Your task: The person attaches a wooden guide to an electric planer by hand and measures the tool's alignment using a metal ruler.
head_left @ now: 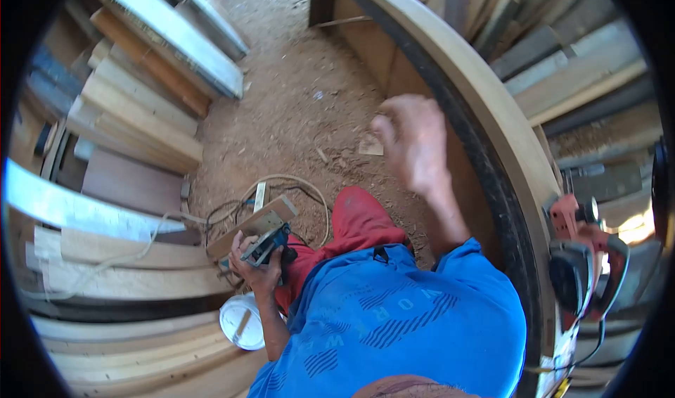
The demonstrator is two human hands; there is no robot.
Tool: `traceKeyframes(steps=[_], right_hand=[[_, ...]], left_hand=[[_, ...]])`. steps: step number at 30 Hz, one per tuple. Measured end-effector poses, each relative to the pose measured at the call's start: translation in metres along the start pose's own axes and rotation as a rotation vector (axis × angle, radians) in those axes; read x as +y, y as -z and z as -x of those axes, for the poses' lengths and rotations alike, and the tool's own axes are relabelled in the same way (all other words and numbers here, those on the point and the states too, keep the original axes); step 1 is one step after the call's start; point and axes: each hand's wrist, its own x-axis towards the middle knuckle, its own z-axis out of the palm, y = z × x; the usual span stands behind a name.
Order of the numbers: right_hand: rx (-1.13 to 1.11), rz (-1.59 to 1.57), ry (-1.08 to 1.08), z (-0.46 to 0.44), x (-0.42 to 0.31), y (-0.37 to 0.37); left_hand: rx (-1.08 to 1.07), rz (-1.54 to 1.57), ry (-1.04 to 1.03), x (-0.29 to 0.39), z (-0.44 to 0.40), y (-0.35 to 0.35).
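Note:
My left hand is closed around a blue metal tool that looks like a hand plane, beside my left thigh. Its far side and part of my grip are hidden. Just beyond it a short wooden board stands tilted, close to the tool; whether they touch I cannot tell. My right hand is raised over the floor near the curved workbench, blurred, with fingers apart and nothing in them.
A long wooden bench edge curves along my right. On it lies a corded red and black power tool. Stacked planks line the left. A white bucket and a looped cord are near my legs. Shavings cover the floor.

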Motion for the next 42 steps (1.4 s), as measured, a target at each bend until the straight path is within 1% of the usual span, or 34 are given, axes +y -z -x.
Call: traceKeyframes(steps=[1, 2, 3, 6, 8, 9, 11, 12, 13, 14, 16, 17, 19, 20, 22, 23, 24, 26, 27, 28, 29, 31, 32, 34, 35, 36, 37, 38, 40, 41, 42], right_hand=[[0.098, 0.119, -0.028, -0.013, 0.016, 0.020], [0.200, 0.305, -0.058, -0.022, 0.021, 0.037], [0.144, 0.385, -0.165, -0.026, 0.031, 0.052], [-0.003, 0.695, -0.297, -0.028, 0.066, 0.064], [-0.241, 0.604, -0.545, -0.021, 0.080, 0.056], [-0.243, 0.616, -0.550, -0.020, 0.077, 0.051], [-0.232, 0.587, -0.584, -0.026, 0.078, 0.043], [-0.224, 0.551, -0.619, -0.029, 0.080, 0.042], [-0.191, 0.571, -0.616, -0.030, 0.077, 0.041], [-0.154, 0.597, -0.607, -0.029, 0.070, 0.045], [-0.192, 0.617, -0.627, -0.031, 0.066, 0.046], [-0.183, 0.628, -0.616, -0.033, 0.067, 0.044], [-0.170, 0.639, -0.592, -0.028, 0.068, 0.041], [-0.206, 0.590, -0.598, -0.027, 0.064, 0.047], [-0.273, 0.484, -0.611, -0.020, 0.056, 0.057], [-0.177, 0.413, -0.598, -0.011, 0.037, 0.067], [-0.084, 0.337, -0.576, 0.003, 0.010, 0.079], [0.115, 0.300, -0.341, 0.038, -0.037, 0.107], [0.193, 0.256, -0.259, 0.057, -0.059, 0.129], [0.290, 0.178, -0.231, 0.077, -0.085, 0.151], [0.389, 0.235, -0.148, 0.102, -0.102, 0.182], [0.856, 0.365, -0.105, 0.147, -0.123, 0.245], [0.967, 0.884, -0.270, 0.164, -0.133, 0.285], [1.078, 0.934, -0.606, 0.214, -0.136, 0.366], [0.909, 1.224, -0.875, 0.231, -0.139, 0.397], [0.603, 1.294, -0.942, 0.266, -0.129, 0.437], [0.422, 1.161, -1.110, 0.298, -0.116, 0.462], [0.135, 1.006, -1.471, 0.326, -0.105, 0.487], [0.003, 0.677, -1.469, 0.347, -0.088, 0.490], [-0.045, 0.712, -1.536, 0.349, -0.086, 0.491], [-0.091, 0.749, -1.593, 0.330, -0.088, 0.482]], left_hand=[[-0.026, 0.010, -0.046, -0.007, -0.003, -0.005], [-0.051, -0.007, -0.065, -0.012, -0.007, -0.007], [-0.077, -0.022, -0.087, -0.016, -0.012, -0.012], [-0.154, -0.002, -0.145, -0.025, -0.028, -0.024], [-0.205, 0.028, -0.168, -0.032, -0.033, -0.036], [-0.221, 0.013, -0.218, -0.036, -0.036, -0.043], [-0.255, 0.151, -0.205, -0.037, -0.048, -0.059], [-0.284, 0.221, -0.191, -0.038, -0.050, -0.065], [-0.382, 0.287, -0.102, -0.037, -0.053, -0.069], [-0.404, 0.274, -0.169, -0.040, -0.052, -0.071], [-0.413, 0.251, -0.304, -0.050, -0.060, -0.087], [-0.430, 0.268, -0.334, -0.058, -0.063, -0.098], [-0.532, 0.384, -0.174, -0.046, -0.064, -0.105], [-0.582, 0.439, -0.092, -0.040, -0.065, -0.109], [-0.575, 0.386, -0.188, -0.053, -0.068, -0.133], [-0.565, 0.363, -0.232, -0.058, -0.070, -0.144], [-0.576, 0.287, -0.224, -0.060, -0.074, -0.151], [-0.589, 0.132, -0.201, -0.060, -0.081, -0.165], [-0.597, 0.163, -0.182, -0.056, -0.083, -0.167], [-0.587, 0.160, -0.189, -0.056, -0.086, -0.170], [-0.586, 0.146, -0.200, -0.057, -0.087, -0.173], [-0.579, 0.157, -0.224, -0.049, -0.084, -0.170], [-0.597, 0.165, -0.228, -0.050, -0.082, -0.171], [-0.617, 0.185, -0.239, -0.053, -0.082, -0.176], [-0.623, 0.179, -0.252, -0.054, -0.083, -0.178], [-0.629, 0.173, -0.265, -0.053, -0.083, -0.181], [-0.634, 0.159, -0.279, -0.056, -0.083, -0.180], [-0.626, 0.136, -0.312, -0.058, -0.084, -0.180], [-0.594, 0.095, -0.364, -0.058, -0.082, -0.183], [-0.610, 0.113, -0.348, -0.057, -0.082, -0.184], [-0.619, 0.135, -0.327, -0.057, -0.082, -0.185]])
